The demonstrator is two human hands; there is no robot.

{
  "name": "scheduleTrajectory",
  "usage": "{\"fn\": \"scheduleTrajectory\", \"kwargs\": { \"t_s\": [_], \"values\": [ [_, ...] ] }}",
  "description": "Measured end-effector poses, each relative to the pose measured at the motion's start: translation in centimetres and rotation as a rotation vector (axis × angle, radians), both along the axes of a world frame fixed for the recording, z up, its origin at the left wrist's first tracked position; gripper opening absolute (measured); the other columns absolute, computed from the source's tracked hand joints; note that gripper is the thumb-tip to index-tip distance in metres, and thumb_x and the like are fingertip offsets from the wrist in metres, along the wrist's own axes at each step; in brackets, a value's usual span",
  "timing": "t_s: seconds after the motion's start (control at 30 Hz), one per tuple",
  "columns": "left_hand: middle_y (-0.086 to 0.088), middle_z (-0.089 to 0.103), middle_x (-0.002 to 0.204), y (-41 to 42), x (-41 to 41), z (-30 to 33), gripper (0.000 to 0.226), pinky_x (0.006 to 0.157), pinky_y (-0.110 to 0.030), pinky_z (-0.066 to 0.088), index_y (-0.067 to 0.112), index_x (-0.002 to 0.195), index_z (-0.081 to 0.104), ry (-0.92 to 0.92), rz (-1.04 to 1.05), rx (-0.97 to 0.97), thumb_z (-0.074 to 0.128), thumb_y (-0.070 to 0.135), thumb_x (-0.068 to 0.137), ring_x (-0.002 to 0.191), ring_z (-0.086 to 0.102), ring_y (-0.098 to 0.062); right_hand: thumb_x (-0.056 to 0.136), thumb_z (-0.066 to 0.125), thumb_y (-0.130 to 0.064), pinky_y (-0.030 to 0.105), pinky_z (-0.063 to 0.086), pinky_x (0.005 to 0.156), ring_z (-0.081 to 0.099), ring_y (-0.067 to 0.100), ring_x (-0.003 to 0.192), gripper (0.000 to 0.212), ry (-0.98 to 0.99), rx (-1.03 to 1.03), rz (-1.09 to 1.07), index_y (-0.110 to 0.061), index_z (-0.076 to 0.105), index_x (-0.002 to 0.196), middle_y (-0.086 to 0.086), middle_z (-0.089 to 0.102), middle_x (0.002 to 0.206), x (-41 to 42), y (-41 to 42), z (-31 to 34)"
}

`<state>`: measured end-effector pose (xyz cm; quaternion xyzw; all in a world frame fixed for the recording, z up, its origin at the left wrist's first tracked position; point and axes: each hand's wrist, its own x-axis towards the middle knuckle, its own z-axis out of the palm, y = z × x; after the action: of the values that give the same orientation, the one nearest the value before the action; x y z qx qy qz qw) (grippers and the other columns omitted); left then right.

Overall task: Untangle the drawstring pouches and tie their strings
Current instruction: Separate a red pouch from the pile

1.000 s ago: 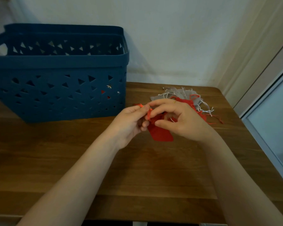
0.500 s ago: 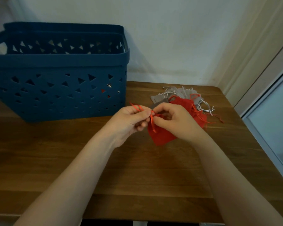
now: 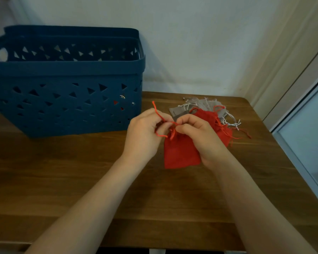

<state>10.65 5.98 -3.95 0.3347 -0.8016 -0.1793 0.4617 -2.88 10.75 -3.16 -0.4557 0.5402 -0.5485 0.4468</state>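
Fingers [image 3: 170, 125] of both hands pinch red string [image 3: 159, 114] at red pouch [image 3: 180, 154] mouth, over table [image 3: 81, 180]. Blue basket [image 3: 66, 99]: contents unclear. I see pouch pile [image 3: 207, 110] behind.

A brown wooden bench with visible plank grain [image 3: 66, 180] stands against a plain white wall [image 3: 191, 43], with a pale-framed glass panel [image 3: 308, 129] along its right side in dim, soft light.
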Motion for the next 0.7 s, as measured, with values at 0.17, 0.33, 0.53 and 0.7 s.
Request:
{"fn": "scheduleTrajectory", "kwargs": {
  "t_s": [0.17, 0.33, 0.53, 0.7],
  "values": [
    [0.009, 0.060, 0.082, -0.2, 0.3, -0.7, 0.010, 0.065, -0.034, 0.054, 0.014, 0.088, 0.071, -0.083, 0.045, -0.089, 0.064, 0.010, 0.081, 0.074, 0.060, -0.011, 0.079, 0.064, 0.001, 0.024, 0.041, 0.060, 0.050, 0.007, 0.061, 0.015, 0.371, -0.129, 0.014, -0.014, 0.060, 0.075, -0.003, 0.057, 0.066, 0.7, 0.7, 0.0],
    [0.011, 0.060, 0.086, 0.3, 0.3, -0.8, 0.012, 0.067, -0.025, 0.051, 0.011, 0.093, 0.069, 0.066, 0.046, -0.097, 0.061, 0.014, 0.085, 0.078, 0.059, -0.004, 0.083, 0.062, -0.005, 0.019, 0.039, 0.060, 0.049, 0.002, 0.061, 0.022, 0.395, -0.162, 0.054, -0.024, 0.059, 0.072, -0.013, 0.057, 0.065, 0.6, 0.7, 0.6],
    [0.004, 0.067, 0.078, 0.5, 0.4, -0.1, 0.011, 0.059, -0.029, 0.054, 0.010, 0.092, 0.069, 0.134, 0.032, -0.099, 0.062, 0.017, 0.087, 0.068, 0.063, -0.007, 0.089, 0.059, -0.013, 0.023, 0.052, 0.069, 0.064, 0.007, 0.078, 0.017, 0.278, -0.132, -0.038, -0.022, 0.055, 0.102, -0.003, 0.065, 0.087, 0.3, 0.5, 1.6],
    [0.000, 0.068, 0.079, 0.3, 0.5, -0.2, 0.015, 0.061, -0.033, 0.053, 0.008, 0.091, 0.070, 0.119, 0.015, -0.130, 0.060, 0.018, 0.086, 0.071, 0.063, -0.008, 0.087, 0.060, -0.006, 0.021, 0.052, 0.075, 0.065, 0.009, 0.081, 0.017, 0.284, -0.174, 0.100, -0.022, 0.064, 0.089, -0.003, 0.068, 0.083, 0.4, 0.3, 1.5]
  ]
}}
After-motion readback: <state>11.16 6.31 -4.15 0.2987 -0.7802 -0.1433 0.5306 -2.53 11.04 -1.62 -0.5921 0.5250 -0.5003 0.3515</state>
